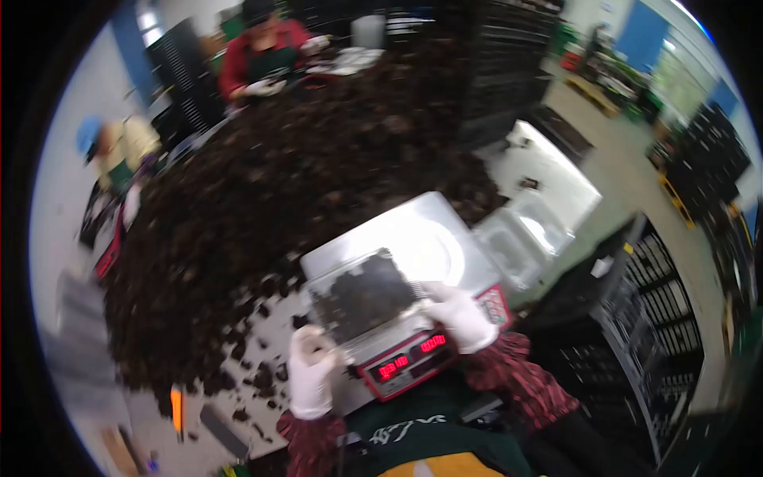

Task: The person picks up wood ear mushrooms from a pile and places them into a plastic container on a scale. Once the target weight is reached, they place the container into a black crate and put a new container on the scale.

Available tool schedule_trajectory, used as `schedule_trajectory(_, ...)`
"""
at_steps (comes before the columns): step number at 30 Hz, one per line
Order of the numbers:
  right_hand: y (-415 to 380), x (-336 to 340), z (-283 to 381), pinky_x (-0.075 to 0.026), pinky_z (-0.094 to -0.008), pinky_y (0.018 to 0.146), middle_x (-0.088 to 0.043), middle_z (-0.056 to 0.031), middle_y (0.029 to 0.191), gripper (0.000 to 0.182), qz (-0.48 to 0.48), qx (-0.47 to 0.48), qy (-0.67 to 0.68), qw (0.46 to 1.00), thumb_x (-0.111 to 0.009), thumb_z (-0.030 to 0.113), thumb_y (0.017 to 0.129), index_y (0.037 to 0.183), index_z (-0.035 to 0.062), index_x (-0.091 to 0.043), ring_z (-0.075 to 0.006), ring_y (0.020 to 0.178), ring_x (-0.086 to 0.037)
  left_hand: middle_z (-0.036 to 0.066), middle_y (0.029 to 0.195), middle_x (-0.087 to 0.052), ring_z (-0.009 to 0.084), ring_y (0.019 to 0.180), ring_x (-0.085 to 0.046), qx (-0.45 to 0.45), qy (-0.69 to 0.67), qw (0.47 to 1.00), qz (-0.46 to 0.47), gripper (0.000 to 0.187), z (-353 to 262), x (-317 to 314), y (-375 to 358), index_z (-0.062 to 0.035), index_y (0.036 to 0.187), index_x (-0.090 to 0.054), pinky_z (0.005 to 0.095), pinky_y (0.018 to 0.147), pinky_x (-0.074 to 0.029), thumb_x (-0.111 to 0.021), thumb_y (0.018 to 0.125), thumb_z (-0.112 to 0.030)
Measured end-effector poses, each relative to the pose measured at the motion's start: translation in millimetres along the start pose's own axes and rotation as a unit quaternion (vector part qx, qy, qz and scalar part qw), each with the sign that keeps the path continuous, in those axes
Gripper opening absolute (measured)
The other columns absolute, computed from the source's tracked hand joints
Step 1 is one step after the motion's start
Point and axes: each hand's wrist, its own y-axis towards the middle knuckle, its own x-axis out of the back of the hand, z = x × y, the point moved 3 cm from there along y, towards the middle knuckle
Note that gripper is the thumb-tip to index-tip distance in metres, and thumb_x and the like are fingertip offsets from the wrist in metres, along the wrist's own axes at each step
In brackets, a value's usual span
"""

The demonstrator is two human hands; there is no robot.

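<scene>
A clear plastic tray [362, 296] filled with dark pieces is tilted over the left part of a silver scale [421, 230] with red lit digits. My right hand [461, 316], in a white glove, grips the tray's right edge. At the tray's lower left corner is my left hand [312, 367], also gloved, its fingers curled; whether it grips the tray or a small piece is too blurred to tell. A large heap of dark, mushroom-like pieces [262, 175] lies behind the scale.
Empty clear trays [517, 242] sit right of the scale beside a white box [556, 171]. Black crates [628, 318] stand at the right. An orange-handled tool [177, 409] lies front left. Two co-workers, one in red [262, 56] and one in a blue cap [119, 147], are beyond the heap.
</scene>
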Motion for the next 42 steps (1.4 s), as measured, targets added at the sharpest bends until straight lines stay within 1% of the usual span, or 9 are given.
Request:
schedule_trajectory(11, -65, 4, 54, -0.049, -0.0251, 0.066, -0.059, -0.0034, 0.084, 0.042, -0.077, 0.140, -0.079, 0.984, -0.053, 0.000, 0.087, 0.129, -0.0012, -0.050, -0.0081, 0.070, -0.056, 0.007, 0.092, -0.053, 0.0205, 0.072, -0.059, -0.015, -0.054, 0.997, 0.060, 0.042, 21, -28, 6, -0.0093, 0.108, -0.041, 0.0375, 0.062, -0.055, -0.053, 0.073, 0.011)
schedule_trajectory(16, -162, 47, 155, -0.051, -0.0253, 0.075, -0.064, -0.0076, 0.098, 0.031, -0.271, 0.266, -0.201, 0.903, -0.059, 0.006, 0.085, 0.115, 0.0008, -0.062, -0.0129, 0.077, -0.062, 0.008, 0.105, -0.055, 0.0207, 0.099, -0.054, -0.063, 0.028, 0.975, 0.210, 0.054, 3, -70, -3, -0.0044, 0.132, -0.040, 0.0364, 0.095, -0.043, -0.058, 0.082, 0.002)
schedule_trajectory(17, -190, 67, 182, -0.051, -0.0256, 0.074, -0.065, -0.0077, 0.097, 0.026, -0.343, 0.294, -0.363, 0.815, -0.057, 0.009, 0.085, 0.109, -0.0004, -0.064, -0.0139, 0.077, -0.062, 0.008, 0.105, -0.055, 0.0207, 0.099, -0.054, -0.066, 0.027, 0.976, 0.206, 0.054, 2, -64, -2, -0.0044, 0.132, -0.040, 0.0364, 0.095, -0.043, -0.058, 0.082, 0.002)
schedule_trajectory(21, -274, 159, 234, -0.042, -0.0210, 0.059, -0.062, 0.0020, 0.078, 0.019, -0.564, 0.313, -0.325, 0.691, -0.055, 0.008, 0.085, 0.095, -0.0014, -0.068, -0.0057, 0.068, -0.054, 0.008, 0.106, -0.057, 0.0185, 0.096, -0.056, -0.094, 0.078, 0.990, 0.072, 0.033, 2, 7, 10, -0.0007, 0.122, -0.051, 0.0351, 0.092, -0.045, -0.058, 0.090, -0.006)
schedule_trajectory(27, -296, 389, 200, -0.043, -0.0250, 0.057, -0.060, -0.0044, 0.066, 0.031, -0.579, 0.100, -0.455, 0.669, -0.061, 0.027, 0.087, 0.081, -0.0024, -0.066, -0.0107, 0.056, -0.053, 0.008, 0.096, -0.061, 0.0160, 0.087, -0.057, -0.116, 0.094, 0.987, -0.058, 0.019, 3, 65, 4, 0.0017, 0.107, -0.058, 0.0299, 0.082, -0.046, -0.050, 0.090, 0.002)
schedule_trajectory(29, -309, 495, 150, -0.044, -0.0299, 0.057, -0.060, -0.0124, 0.065, 0.038, -0.611, -0.027, -0.732, 0.300, -0.059, 0.035, 0.089, 0.079, -0.0019, -0.064, -0.0168, 0.057, -0.055, 0.006, 0.093, -0.062, 0.0144, 0.083, -0.058, -0.093, 0.143, 0.980, -0.103, 0.016, -2, 69, 0, 0.0025, 0.103, -0.060, 0.0280, 0.080, -0.046, -0.051, 0.089, 0.002)
schedule_trajectory(31, -264, 399, 172, -0.044, -0.0326, 0.057, -0.061, -0.0153, 0.070, 0.038, -0.652, -0.035, -0.516, 0.555, -0.060, 0.034, 0.089, 0.081, -0.0031, -0.063, -0.0201, 0.057, -0.054, 0.005, 0.091, -0.063, 0.0119, 0.082, -0.058, -0.088, 0.242, 0.956, -0.139, 0.015, -5, 77, -2, 0.0033, 0.100, -0.063, 0.0238, 0.076, -0.045, -0.054, 0.088, 0.002)
schedule_trajectory(36, -169, 155, 166, -0.042, -0.0314, 0.056, -0.057, -0.0119, 0.074, 0.019, -0.478, 0.226, -0.539, 0.656, -0.055, 0.015, 0.094, 0.092, -0.0026, -0.061, -0.0189, 0.056, -0.049, 0.008, 0.089, -0.064, 0.0159, 0.082, -0.060, -0.110, 0.381, 0.912, -0.104, 0.016, 12, 103, 6, 0.0020, 0.098, -0.064, 0.0255, 0.073, -0.046, -0.056, 0.085, 0.001)
schedule_trajectory(42, -59, 125, 51, -0.044, -0.0395, 0.070, -0.053, -0.0154, 0.081, 0.021, -0.338, 0.239, -0.614, 0.672, -0.062, 0.014, 0.087, 0.098, -0.0045, -0.058, -0.0294, 0.072, -0.053, 0.012, 0.102, -0.063, 0.0291, 0.095, -0.059, -0.191, 0.525, 0.829, -0.028, 0.020, 0, 78, 36, -0.0036, 0.100, -0.066, 0.0349, 0.082, -0.047, -0.060, 0.081, -0.007)
